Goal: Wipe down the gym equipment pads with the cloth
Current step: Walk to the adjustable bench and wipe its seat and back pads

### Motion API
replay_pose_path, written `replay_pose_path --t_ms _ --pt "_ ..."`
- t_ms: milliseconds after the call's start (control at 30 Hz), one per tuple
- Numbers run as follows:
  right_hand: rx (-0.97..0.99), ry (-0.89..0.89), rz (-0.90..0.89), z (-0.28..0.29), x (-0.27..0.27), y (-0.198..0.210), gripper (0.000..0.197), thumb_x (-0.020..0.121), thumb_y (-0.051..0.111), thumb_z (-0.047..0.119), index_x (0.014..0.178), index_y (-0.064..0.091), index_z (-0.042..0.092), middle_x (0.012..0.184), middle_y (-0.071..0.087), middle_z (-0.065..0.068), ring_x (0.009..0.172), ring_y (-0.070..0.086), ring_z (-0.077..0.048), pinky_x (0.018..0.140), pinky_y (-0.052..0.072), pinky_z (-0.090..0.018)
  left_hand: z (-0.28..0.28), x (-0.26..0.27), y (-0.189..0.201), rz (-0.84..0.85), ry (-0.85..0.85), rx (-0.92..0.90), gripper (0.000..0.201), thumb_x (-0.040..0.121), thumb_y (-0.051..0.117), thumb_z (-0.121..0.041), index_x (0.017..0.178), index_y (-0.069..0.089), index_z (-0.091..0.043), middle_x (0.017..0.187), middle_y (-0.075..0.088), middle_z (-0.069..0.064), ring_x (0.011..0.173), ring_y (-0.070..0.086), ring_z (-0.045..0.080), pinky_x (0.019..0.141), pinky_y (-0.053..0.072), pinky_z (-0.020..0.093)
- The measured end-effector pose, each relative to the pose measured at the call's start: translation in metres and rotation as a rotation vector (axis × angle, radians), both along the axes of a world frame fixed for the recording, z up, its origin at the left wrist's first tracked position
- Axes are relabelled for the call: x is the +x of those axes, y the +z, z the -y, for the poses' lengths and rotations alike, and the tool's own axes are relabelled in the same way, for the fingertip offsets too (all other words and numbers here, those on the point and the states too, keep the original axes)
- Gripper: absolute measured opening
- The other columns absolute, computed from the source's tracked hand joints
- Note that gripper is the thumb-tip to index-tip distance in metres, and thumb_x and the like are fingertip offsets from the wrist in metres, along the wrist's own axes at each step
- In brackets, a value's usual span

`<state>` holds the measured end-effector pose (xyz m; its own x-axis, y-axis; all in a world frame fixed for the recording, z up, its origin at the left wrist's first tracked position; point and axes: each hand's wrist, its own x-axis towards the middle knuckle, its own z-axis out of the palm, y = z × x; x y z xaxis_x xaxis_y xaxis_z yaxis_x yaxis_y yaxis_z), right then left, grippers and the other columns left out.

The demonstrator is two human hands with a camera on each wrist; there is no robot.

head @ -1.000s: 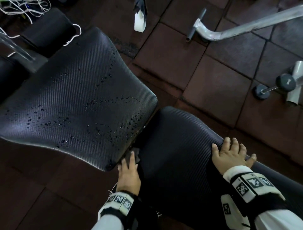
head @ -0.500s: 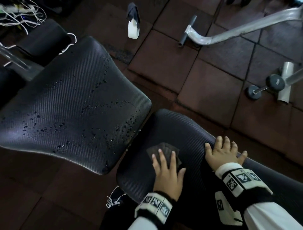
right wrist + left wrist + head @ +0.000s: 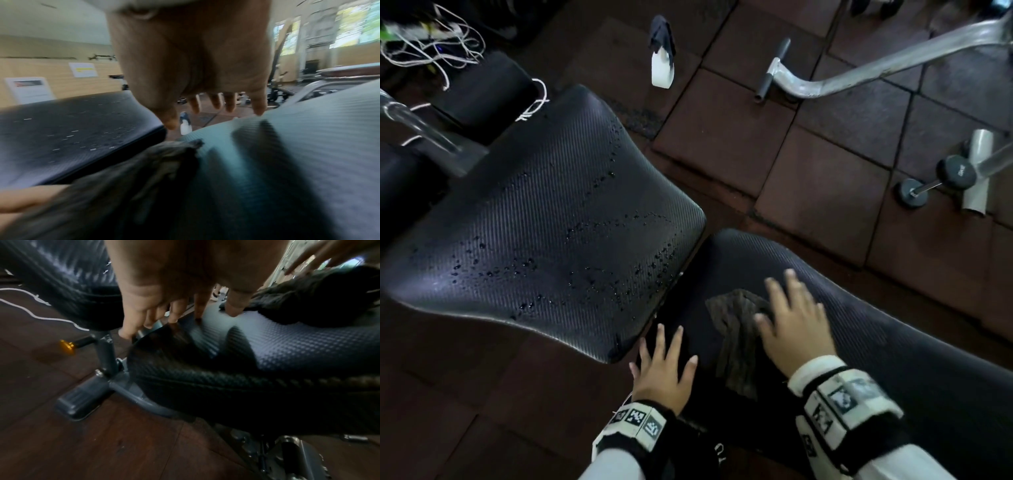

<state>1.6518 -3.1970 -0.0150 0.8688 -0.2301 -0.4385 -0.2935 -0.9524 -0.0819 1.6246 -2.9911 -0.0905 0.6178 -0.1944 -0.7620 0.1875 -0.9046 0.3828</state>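
Note:
Two black textured bench pads meet in the head view. The far pad [image 3: 544, 222] carries many water droplets; the near pad [image 3: 893, 325] bears a dark grey cloth [image 3: 732, 325], lying crumpled and flat. My left hand [image 3: 671, 349] rests with spread fingers on the near pad's left edge, just left of the cloth and apart from it. My right hand [image 3: 780, 301], blurred, hovers with straight fingers over the cloth's right edge. The left wrist view shows the cloth [image 3: 320, 296] beyond my left hand [image 3: 180, 305]. In the right wrist view the cloth [image 3: 133, 178] lies left of my right hand [image 3: 205, 105].
A white spray bottle [image 3: 662, 65] with a black head stands on the red-brown floor tiles beyond the far pad. A grey metal frame [image 3: 859, 72] and a small dumbbell [image 3: 935, 181] lie to the right. White cables [image 3: 431, 44] and black roller pads [image 3: 482, 85] sit at far left.
My left hand has let go of the cloth and drawn back left to the pad's edge. My right hand has moved left from the pad's right side to the cloth.

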Motion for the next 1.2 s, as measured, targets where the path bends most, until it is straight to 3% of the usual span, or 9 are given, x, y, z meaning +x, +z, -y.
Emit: replay_pose_path --t_ms 100,200,300,400,567,800,967,1067,1200 --pt "0.11 0.159 -0.141 -0.036 -0.005 -0.01 0.07 0.086 0.037 0.063 0.147 0.02 0.034 0.158 -0.007 -0.002 0.145 0.0 -0.027 0.114 0.01 -0.047 -0.001 -0.003 -0.005 -0.011 0.041 -0.059 0.064 0.096 0.03 -0.054 0.149 -0.005 -0.04 0.156 -0.022 -0.009 0.145 -0.016 0.029 0.114 0.004 0.055" --pt "0.099 0.195 -0.277 -0.043 -0.01 -0.018 0.072 0.09 0.048 0.043 0.149 0.008 0.036 0.154 -0.024 0.001 0.144 -0.015 -0.024 0.117 0.003 -0.04 0.004 -0.004 -0.004 0.0 0.073 -0.054 0.067 0.095 0.031 -0.056 0.149 -0.005 -0.038 0.156 -0.023 -0.008 0.145 -0.017 0.03 0.114 0.001 0.056" --pt "0.126 0.142 -0.226 -0.035 -0.013 -0.015 0.068 0.091 0.047 0.025 0.147 0.012 0.041 0.154 -0.023 0.01 0.144 -0.012 -0.021 0.111 0.028 -0.035 0.004 -0.006 -0.006 -0.019 0.076 -0.054 0.076 0.09 0.034 -0.064 0.148 -0.007 -0.039 0.152 -0.029 -0.01 0.143 -0.022 0.032 0.114 -0.003 0.056" --pt "0.107 0.079 -0.157 -0.008 -0.013 -0.001 0.07 0.089 0.044 0.013 0.145 0.018 0.045 0.155 -0.018 0.015 0.145 -0.006 -0.018 0.1 0.041 -0.036 0.003 -0.01 -0.01 -0.023 0.065 -0.054 0.08 0.088 0.034 -0.067 0.147 -0.012 -0.04 0.142 -0.037 -0.014 0.142 -0.025 0.031 0.113 -0.005 0.057" --pt "-0.007 -0.14 -0.127 0.085 -0.022 0.042 0.069 0.085 0.051 0.017 0.144 0.026 0.04 0.158 -0.002 0.005 0.143 0.013 -0.025 0.113 0.026 -0.038 0.005 -0.012 -0.014 -0.021 0.067 -0.052 0.078 0.088 0.032 -0.066 0.146 -0.014 -0.04 0.14 -0.04 -0.015 0.142 -0.026 0.03 0.114 -0.006 0.057" --pt "-0.021 -0.447 -0.397 0.176 -0.04 0.098 0.051 0.092 0.051 0.026 0.14 0.037 0.018 0.141 0.045 -0.009 0.126 0.044 -0.027 0.101 0.035 -0.032 0.01 -0.017 -0.02 -0.02 0.095 -0.028 0.078 0.089 0.03 -0.065 0.141 -0.023 -0.043 0.137 -0.044 -0.023 0.141 -0.027 0.026 0.113 -0.007 0.056" --pt "-0.083 -0.338 -0.487 0.167 -0.025 0.082 0.034 0.096 0.038 0.042 0.113 0.051 0.016 0.119 0.058 -0.008 0.107 0.054 -0.026 0.078 0.036 -0.03 0.011 -0.017 -0.017 -0.025 0.1 -0.019 0.086 0.073 0.015 -0.087 0.141 -0.019 -0.046 0.138 -0.041 -0.025 0.142 -0.024 0.025 0.113 -0.006 0.057" --pt "-0.114 -0.281 -0.44 0.15 -0.012 0.065 0.045 0.098 0.031 0.045 0.115 0.05 0.008 0.123 0.056 -0.013 0.114 0.051 -0.03 0.082 0.036 -0.033 0.009 -0.016 -0.016 -0.031 0.098 -0.014 0.106 0.039 -0.013 -0.098 0.133 -0.024 -0.051 0.138 -0.041 -0.027 0.142 -0.025 0.023 0.112 -0.007 0.057" --pt "-0.12 -0.248 -0.441 0.142 -0.003 0.051 0.042 0.098 0.03 0.045 0.108 0.047 0.008 0.124 0.056 -0.015 0.117 0.049 -0.03 0.089 0.036 -0.035 0.009 -0.014 -0.013 -0.062 0.083 -0.024 0.1 0.046 -0.005 -0.095 0.134 -0.024 -0.051 0.136 -0.043 -0.028 0.142 -0.026 0.022 0.112 -0.008 0.057"
